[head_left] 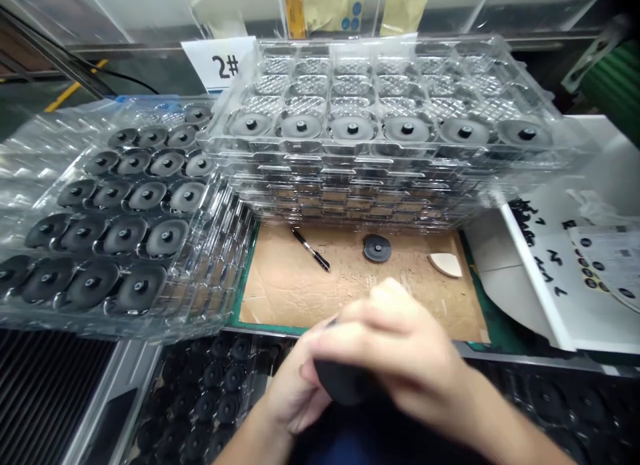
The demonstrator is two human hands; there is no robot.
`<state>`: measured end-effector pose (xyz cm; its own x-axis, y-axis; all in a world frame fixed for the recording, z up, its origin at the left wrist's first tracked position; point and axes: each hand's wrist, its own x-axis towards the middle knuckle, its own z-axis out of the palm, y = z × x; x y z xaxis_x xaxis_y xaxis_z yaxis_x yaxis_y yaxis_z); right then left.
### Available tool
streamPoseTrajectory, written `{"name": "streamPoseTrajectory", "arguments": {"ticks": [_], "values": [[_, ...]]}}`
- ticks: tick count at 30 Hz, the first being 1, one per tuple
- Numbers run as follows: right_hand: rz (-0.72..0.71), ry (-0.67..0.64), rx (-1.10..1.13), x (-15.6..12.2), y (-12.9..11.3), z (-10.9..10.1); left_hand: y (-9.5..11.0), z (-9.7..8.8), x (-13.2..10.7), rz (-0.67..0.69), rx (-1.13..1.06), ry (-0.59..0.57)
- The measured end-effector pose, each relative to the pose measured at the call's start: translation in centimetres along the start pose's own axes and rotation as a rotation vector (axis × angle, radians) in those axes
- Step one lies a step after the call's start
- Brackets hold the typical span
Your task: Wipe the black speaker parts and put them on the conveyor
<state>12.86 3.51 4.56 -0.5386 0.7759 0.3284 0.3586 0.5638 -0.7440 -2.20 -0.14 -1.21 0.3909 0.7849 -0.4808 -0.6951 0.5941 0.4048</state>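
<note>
Close to my body, my left hand [297,385] and my right hand [400,345] come together around a black rounded disc [345,383]. The left fingers support it from the left, while the right fingers wrap over its top and are blurred by motion. Most of the disc is covered by my fingers. A similar dark disc [377,248] with a small raised hub lies on the cardboard sheet [280,285] beyond my hands. A black pen [311,250] and a pale wedge-shaped piece [447,264] rest on the same cardboard.
Stacked clear trays [350,148] stand behind the cardboard, with discs in the top tray's front row. At the left, another tray stack [200,278] holds several rows of discs. A white box [530,272] stands at the right. More disc-filled trays [200,392] lie below the bench edge.
</note>
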Motion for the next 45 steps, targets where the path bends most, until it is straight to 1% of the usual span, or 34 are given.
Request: {"name": "streamPoseTrajectory", "arguments": {"ticks": [1, 2, 3, 4, 5, 7, 8, 10, 12, 14, 17, 19, 21, 22, 24, 25, 26, 28, 30, 31, 32, 34, 37, 39, 40, 43, 45], "values": [[0.082, 0.065, 0.048, -0.1, 1.0, 0.0, 0.2, -0.1, -0.1, -0.019, -0.019, -0.053], [0.194, 0.125, 0.083, -0.3, 2.3, 0.1, 0.4, -0.2, -0.1, -0.041, -0.052, -0.116], [0.311, 0.153, 0.106, -0.7, 3.9, 0.4, 0.6, -0.3, -0.2, -0.061, -0.091, -0.175], [0.408, 0.141, 0.116, -1.2, 5.5, 0.9, 0.8, -0.4, -0.3, -0.069, -0.129, -0.215], [0.473, 0.095, 0.113, -1.8, 7.2, 1.8, 0.9, -0.5, -0.4, -0.071, -0.159, -0.232], [0.487, -0.012, 0.099, -3.5, 10.1, 4.1, 1.1, -0.8, -0.5, -0.072, -0.191, -0.22], [0.481, -0.012, 0.086, -4.3, 11.2, 5.3, 1.1, -1.0, -0.6, -0.081, -0.201, -0.211], [0.48, 0.061, 0.046, -5.6, 12.2, 7.3, 1.2, -1.4, -0.5, -0.111, -0.213, -0.214], [0.493, 0.158, 0.01, -6.2, 11.7, 7.9, 1.3, -1.8, -0.5, -0.131, -0.225, -0.243], [0.472, 0.192, 0.012, -6.0, 10.1, 7.3, 1.6, -2.1, -0.5, -0.119, -0.246, -0.27], [0.332, 0.109, 0.08, -5.2, 7.5, 5.6, 1.9, -2.1, -0.6, -0.075, -0.26, -0.308], [0.251, 0.04, 0.113, -5.0, 6.5, 5.2, 2.0, -2.1, -0.8, -0.024, -0.202, -0.302], [0.256, 0.016, 0.095, -5.3, 6.2, 5.4, 2.0, -2.3, -1.0, 0.124, -0.023, -0.236], [0.275, 0.016, 0.072, -5.5, 6.2, 5.6, 1.9, -2.4, -1.1, 0.23, 0.129, -0.191], [0.299, 0.035, 0.023, -5.9, 6.3, 5.9, 1.8, -2.8, -1.1, 0.442, 0.527, -0.123], [0.3, 0.056, 0.003, -6.1, 6.2, 5.8, 1.7, -2.9, -1.0, 0.535, 0.724, -0.121], [0.298, 0.084, -0.005, -6.1, 6.0, 5.6, 1.6, -3.1, -0.8, 0.614, 0.889, -0.14], [0.313, 0.167, 0.005, -6.0, 5.2, 4.9, 1.6, -3.2, -0.4, 0.741, 1.099, -0.214], [0.375, 0.256, 0.059, -5.7, 4.1, 4.0, 1.5, -3.1, 0.1, 0.821, 1.181, -0.273], [0.417, 0.285, 0.111, -5.6, 3.5, 3.6, 1.5, -3.0, 0.2, 0.839, 1.2, -0.286], [0.461, 0.297, 0.175, -5.4, 2.9, 3.2, 1.5, -2.9, 0.4, 0.839, 1.216, -0.293], [0.546, 0.26, 0.315, -5.2, 2.1, 2.6, 1.4, -2.7, 0.4, 0.844, 1.225, -0.297], [0.639, 0.114, 0.487, -4.8, 1.4, 1.8, 1.4, -2.4, 0.4, 0.825, 1.258, -0.275], [0.675, 0.014, 0.591, -4.5, 1.3, 1.2, 1.4, -2.0, 0.4, 0.766, 1.291, -0.273], [0.686, -0.015, 0.638, -4.4, 1.3, 0.9, 1.4, -1.7, 0.4, 0.722, 1.305, -0.288], [0.705, -0.052, 0.793, -4.1, 1.5, 0.1, 1.4, -0.6, 0.5, 0.592, 1.283, -0.352], [0.714, -0.08, 0.946, -4.1, 1.6, -0.2, 1.3, 0.0, 0.6, 0.505, 1.244, -0.394]]}}
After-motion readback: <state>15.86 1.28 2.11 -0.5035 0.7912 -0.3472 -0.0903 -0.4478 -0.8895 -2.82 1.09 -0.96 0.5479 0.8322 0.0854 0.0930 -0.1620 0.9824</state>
